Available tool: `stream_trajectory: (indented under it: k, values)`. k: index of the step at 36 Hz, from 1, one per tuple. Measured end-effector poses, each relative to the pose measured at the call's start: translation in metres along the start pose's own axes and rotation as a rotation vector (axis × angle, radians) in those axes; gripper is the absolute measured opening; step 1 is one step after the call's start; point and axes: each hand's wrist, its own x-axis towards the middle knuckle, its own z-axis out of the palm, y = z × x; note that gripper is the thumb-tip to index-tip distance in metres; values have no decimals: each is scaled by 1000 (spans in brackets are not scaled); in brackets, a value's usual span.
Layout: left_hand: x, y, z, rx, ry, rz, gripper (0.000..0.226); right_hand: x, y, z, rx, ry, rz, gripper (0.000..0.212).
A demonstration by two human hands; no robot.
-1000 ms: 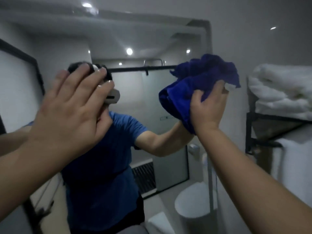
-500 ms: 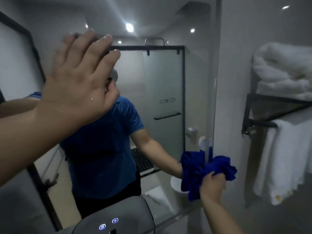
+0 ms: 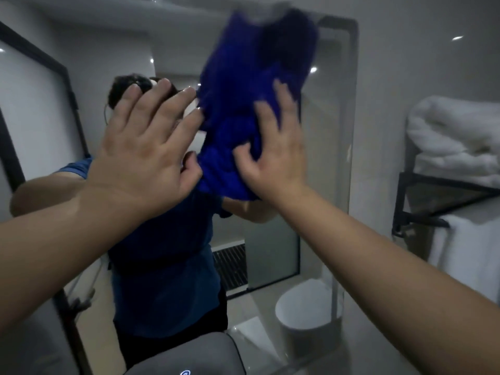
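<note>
dim grey bathroom, seen from a head-worn camera that faces a large frameless wall mirror (image 3: 324,136) with rounded corners. both bare arms reach up and away from the camera toward the glass.

near the top middle of the mirror, a crumpled blue fluffy cloth (image 3: 243,87) lies against the glass. its upper part is blurred. the right hand (image 3: 273,158) presses on the lower right part of the cloth, with the thumb and nearest fingers curled into the folds so that it grasps the cloth, while the longer fingers stretch up over it.

the left hand (image 3: 143,147) is just beside it on the left, released and holding nothing, with fingers straight and spread. its thumb and outer fingertips reach the cloth's left edge. whether the palm touches the glass cannot be told.

the mirror reflects a person in a dark blue t-shirt (image 3: 167,266), partly hidden behind both hands, and a white toilet (image 3: 305,309) low on the right.

far right, a black metal wall rack (image 3: 433,190) carries folded white towels (image 3: 454,142), and another white towel (image 3: 473,253) hangs below it. at the near bottom edge sits a rounded grey device (image 3: 194,353) with a small glowing icon.
</note>
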Motion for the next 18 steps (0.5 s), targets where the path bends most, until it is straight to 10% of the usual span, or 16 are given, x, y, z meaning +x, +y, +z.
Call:
stream_trajectory:
  k: [9, 18]
  values:
    - [1, 1, -3, 18, -28, 7, 61, -213, 60, -4, 123, -199, -147, 42]
    - [-3, 0, -1, 56, -43, 21, 64, -322, 109, -46, -80, -201, 805, 44]
